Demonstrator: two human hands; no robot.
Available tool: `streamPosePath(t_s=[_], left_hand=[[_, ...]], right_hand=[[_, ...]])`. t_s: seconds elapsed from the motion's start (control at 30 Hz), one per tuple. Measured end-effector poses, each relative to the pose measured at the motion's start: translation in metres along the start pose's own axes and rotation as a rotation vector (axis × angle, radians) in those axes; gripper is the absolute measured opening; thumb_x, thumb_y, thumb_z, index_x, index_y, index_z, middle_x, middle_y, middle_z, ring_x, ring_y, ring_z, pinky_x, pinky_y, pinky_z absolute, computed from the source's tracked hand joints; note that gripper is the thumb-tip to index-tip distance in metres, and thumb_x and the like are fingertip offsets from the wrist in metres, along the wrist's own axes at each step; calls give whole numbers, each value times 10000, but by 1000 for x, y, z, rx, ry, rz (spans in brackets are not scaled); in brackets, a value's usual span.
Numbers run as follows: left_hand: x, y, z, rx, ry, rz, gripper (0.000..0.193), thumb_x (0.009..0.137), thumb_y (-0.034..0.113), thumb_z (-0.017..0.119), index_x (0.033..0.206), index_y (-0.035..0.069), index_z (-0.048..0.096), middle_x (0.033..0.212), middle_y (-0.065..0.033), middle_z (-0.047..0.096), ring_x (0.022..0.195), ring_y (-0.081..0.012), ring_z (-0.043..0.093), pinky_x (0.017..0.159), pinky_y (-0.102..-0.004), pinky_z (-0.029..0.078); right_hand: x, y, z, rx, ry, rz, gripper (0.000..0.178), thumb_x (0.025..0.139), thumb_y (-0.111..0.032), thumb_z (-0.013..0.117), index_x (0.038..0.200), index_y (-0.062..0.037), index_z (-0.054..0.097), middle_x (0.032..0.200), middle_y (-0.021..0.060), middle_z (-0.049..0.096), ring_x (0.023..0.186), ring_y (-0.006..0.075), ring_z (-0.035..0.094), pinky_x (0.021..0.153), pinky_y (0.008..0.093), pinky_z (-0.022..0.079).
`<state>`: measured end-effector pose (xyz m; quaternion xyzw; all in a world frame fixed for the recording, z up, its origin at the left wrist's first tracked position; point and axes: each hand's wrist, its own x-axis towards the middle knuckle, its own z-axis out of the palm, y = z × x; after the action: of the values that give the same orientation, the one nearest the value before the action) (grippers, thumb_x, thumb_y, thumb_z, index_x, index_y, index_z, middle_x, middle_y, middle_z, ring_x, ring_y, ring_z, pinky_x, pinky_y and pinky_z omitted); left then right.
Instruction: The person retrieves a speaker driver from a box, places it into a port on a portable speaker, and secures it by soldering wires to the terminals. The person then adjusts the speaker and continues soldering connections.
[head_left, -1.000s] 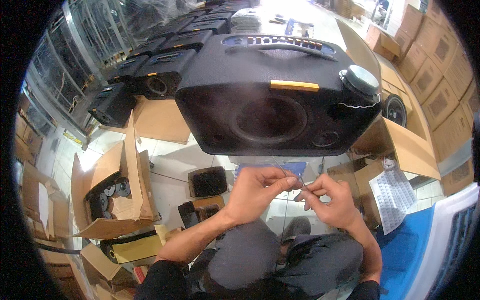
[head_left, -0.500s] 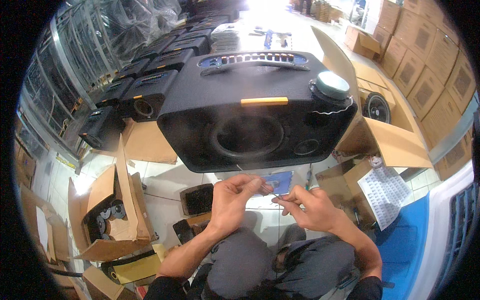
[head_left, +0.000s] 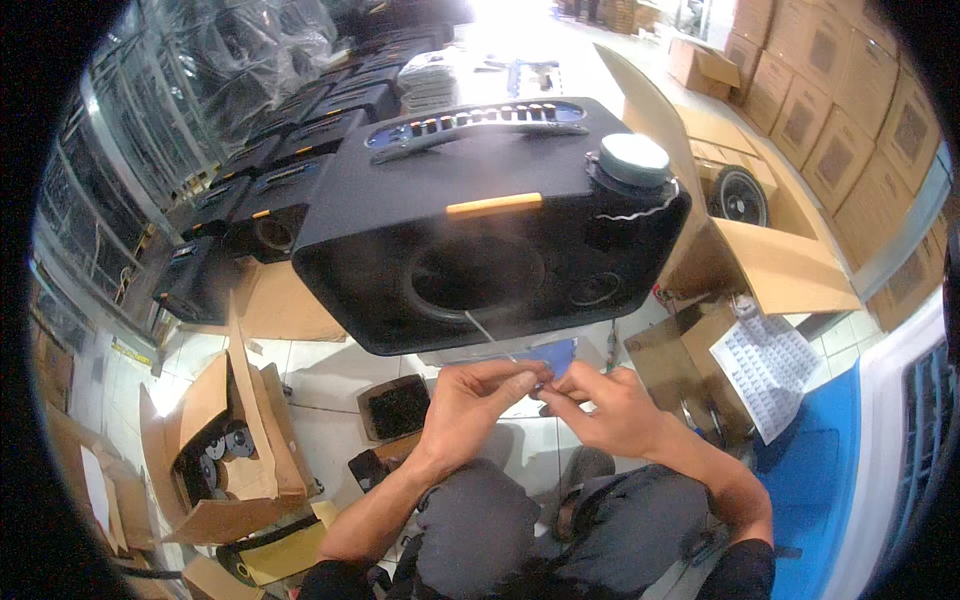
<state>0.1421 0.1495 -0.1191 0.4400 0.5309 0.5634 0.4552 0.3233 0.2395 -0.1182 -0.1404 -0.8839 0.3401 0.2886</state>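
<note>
In front of me stands a large black speaker cabinet (head_left: 350,225) with a big round opening in its near face and a smaller one to the right. A thin pale wire (head_left: 490,333) rises past my fingers toward the big opening; where its ends lie I cannot tell. My left hand (head_left: 478,402) pinches the wire just below the cabinet. Beside it, fingertips nearly touching, my right hand (head_left: 608,402) is also closed on a thin wire. The exact spot between the fingertips is hidden. On the cabinet's top right rests a small speaker driver (head_left: 635,160) with a whitish wire hanging from it.
Left of my legs, an open carton (head_left: 275,420) holds round metal parts, near a small box of dark pieces (head_left: 395,405). More black cabinets (head_left: 300,180) line the left. At right are a carton with a speaker cone (head_left: 740,195), a written sheet (head_left: 765,365) and stacked cartons (head_left: 800,110).
My hands have come closer together, the right one moving left toward the left fingertips. More of the pale wire shows above the left hand. The whole view has tilted slightly.
</note>
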Motion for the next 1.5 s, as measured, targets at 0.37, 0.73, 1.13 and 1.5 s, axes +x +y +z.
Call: streamPosePath(t_s=[0.37,0.73,1.13,1.5], left_hand=[[-10,4,-27,36,119,-27,239,1032,135,562,1166,-15,691,788,-6,577,692,-85,552,660,-250,492],[-12,11,-31,-95,297,-67,212,1016,97,526,1197,4,585,691,19,442,538,-53,367,419,-201,333],[-11,-2,-41,-67,-93,47,413,882,207,771,1091,-117,621,922,-210,684,725,-283,711,635,-389,624],[-14,4,-44,121,18,192,467,1035,342,553,896,-76,706,782,-203,711,715,-275,705,662,-366,567]], right_hand=[[-46,52,-21,-292,90,115,200,914,-184,688,1063,-52,701,845,171,725,739,353,714,662,411,571],[-181,240,-25,-875,-172,622,104,876,-118,616,919,-31,655,750,174,695,753,370,703,693,457,566],[-142,386,90,-1145,-661,164,406,844,-109,612,1201,83,631,840,131,715,781,255,701,633,351,568],[-161,361,73,-1198,-453,-10,459,890,-355,638,1007,89,653,818,134,710,736,193,717,589,305,581]])
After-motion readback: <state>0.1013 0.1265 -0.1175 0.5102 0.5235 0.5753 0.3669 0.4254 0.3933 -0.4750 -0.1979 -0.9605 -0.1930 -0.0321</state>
